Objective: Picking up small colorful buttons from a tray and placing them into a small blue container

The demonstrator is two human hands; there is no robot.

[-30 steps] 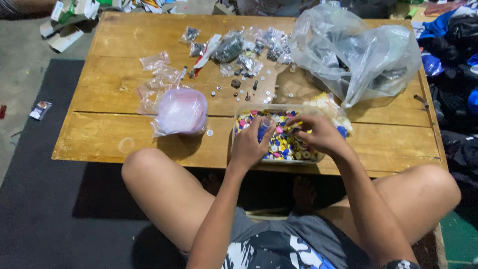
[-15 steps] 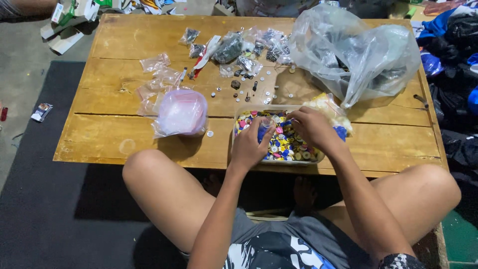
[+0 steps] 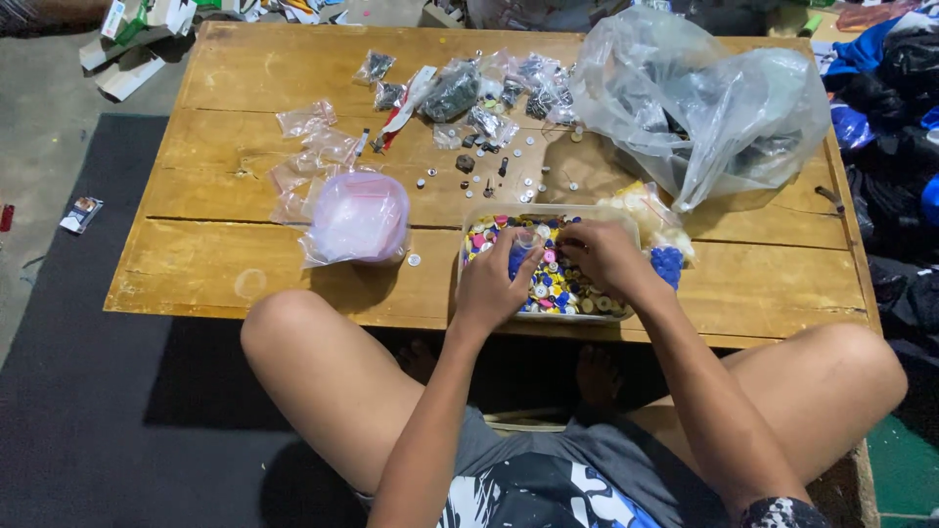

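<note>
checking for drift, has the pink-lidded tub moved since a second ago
No. The pink-lidded tub sits at the same spot beside the tray of buttons, just past the seam in the wooden table.

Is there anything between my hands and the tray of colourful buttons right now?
Nothing visible. The left hand and right hand are both already over the clear tray of buttons, fingers down among them, at the near table edge.
</note>
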